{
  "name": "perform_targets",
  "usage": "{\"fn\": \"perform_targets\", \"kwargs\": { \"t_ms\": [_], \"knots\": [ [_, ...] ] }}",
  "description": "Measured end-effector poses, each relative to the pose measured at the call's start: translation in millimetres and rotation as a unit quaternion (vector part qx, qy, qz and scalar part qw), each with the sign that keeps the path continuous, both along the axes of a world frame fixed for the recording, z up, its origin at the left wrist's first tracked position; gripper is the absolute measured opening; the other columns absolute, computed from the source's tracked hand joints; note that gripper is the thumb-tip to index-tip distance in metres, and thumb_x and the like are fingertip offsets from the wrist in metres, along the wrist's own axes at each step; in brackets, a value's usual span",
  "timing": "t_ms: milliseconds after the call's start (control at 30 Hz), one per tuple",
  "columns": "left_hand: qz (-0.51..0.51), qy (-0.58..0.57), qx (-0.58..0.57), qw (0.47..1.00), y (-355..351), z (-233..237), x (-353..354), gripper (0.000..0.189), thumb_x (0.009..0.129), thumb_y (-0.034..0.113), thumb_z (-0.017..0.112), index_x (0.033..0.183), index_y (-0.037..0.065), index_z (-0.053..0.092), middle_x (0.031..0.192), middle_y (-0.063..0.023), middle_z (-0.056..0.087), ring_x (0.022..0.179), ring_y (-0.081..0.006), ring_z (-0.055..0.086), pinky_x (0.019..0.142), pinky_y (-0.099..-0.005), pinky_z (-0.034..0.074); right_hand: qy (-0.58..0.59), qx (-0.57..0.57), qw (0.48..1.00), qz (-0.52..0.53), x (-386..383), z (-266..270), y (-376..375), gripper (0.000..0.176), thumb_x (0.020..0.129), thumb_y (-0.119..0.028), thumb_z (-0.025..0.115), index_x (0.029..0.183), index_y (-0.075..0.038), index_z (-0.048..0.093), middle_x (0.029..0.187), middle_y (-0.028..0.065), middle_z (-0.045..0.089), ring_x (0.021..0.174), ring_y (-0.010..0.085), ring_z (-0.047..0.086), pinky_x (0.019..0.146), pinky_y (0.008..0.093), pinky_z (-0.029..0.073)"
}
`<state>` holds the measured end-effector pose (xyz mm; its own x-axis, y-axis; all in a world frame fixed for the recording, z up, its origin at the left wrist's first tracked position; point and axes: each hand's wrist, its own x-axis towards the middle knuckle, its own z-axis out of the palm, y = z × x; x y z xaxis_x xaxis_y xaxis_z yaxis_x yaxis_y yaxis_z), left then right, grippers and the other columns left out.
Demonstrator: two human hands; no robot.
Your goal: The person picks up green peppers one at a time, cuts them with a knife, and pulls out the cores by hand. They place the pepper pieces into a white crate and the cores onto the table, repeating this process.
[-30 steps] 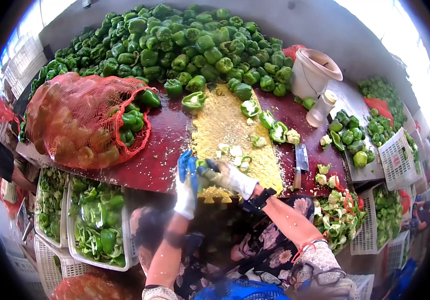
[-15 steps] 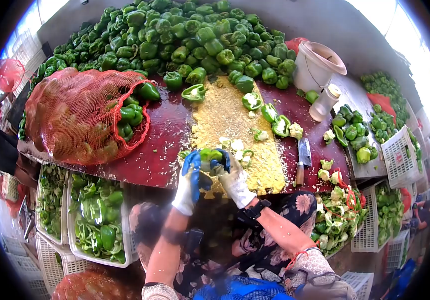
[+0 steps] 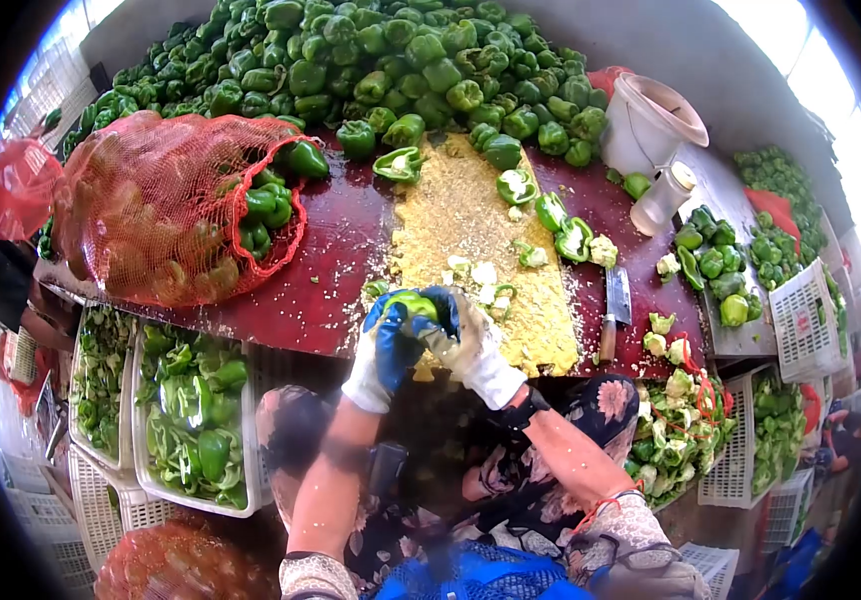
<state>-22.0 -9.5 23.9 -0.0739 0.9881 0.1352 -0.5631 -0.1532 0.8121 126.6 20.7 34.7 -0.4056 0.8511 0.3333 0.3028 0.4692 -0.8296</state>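
My left hand (image 3: 383,350) and right hand (image 3: 476,350) both clamped round green pepper (image 3: 413,303) | pepper at bench (image 3: 341,265) near edge | knife (image 3: 618,295) untouched, so work is by fingers.

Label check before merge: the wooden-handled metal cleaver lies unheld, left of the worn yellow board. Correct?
Wrong side: the head view shows the wooden-handled metal cleaver right of the worn yellow board. It does lie unheld.
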Motion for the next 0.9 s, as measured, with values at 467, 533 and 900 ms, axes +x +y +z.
{"fn": "perform_targets", "kwargs": {
  "t_ms": [467,533,900],
  "knots": [
    [0.014,-0.044,-0.101,0.994,-5.5,20.0,11.9,0.022,0.097,0.016,0.057,0.117,0.008,0.06,0.104,0.0014,0.065,0.082,-0.0077,0.06,0.067,-0.0205,0.047,0.14,-0.224,0.962,0.069,-1.4,8.5,24.1,0.039,0.093,-0.02,0.065,0.129,-0.008,0.057,0.111,0.0118,0.068,0.096,0.0195,0.066,0.079,0.033,0.055],
    [-0.053,-0.054,-0.195,0.978,-1.2,9.9,3.4,0.016,0.098,0.021,0.057,0.11,0.011,0.061,0.088,0.0033,0.065,0.059,-0.0054,0.054,0.048,-0.0193,0.039,0.018,0.096,0.995,-0.035,-2.0,34.5,8.6,0.04,0.087,-0.017,0.07,0.125,-0.009,0.059,0.102,0.0119,0.067,0.09,0.0237,0.066,0.078,0.0358,0.054],
    [0.028,-0.072,-0.093,0.993,-5.0,1.6,9.2,0.05,0.088,0.006,0.068,0.133,0.009,0.046,0.11,-0.0063,0.065,0.08,-0.0111,0.06,0.066,-0.0215,0.047,0.029,-0.011,0.999,0.025,3.5,1.3,25.6,0.058,0.08,-0.015,0.079,0.132,-0.01,0.054,0.113,0.0165,0.06,0.095,0.0283,0.065,0.079,0.037,0.057]
  ]
}}
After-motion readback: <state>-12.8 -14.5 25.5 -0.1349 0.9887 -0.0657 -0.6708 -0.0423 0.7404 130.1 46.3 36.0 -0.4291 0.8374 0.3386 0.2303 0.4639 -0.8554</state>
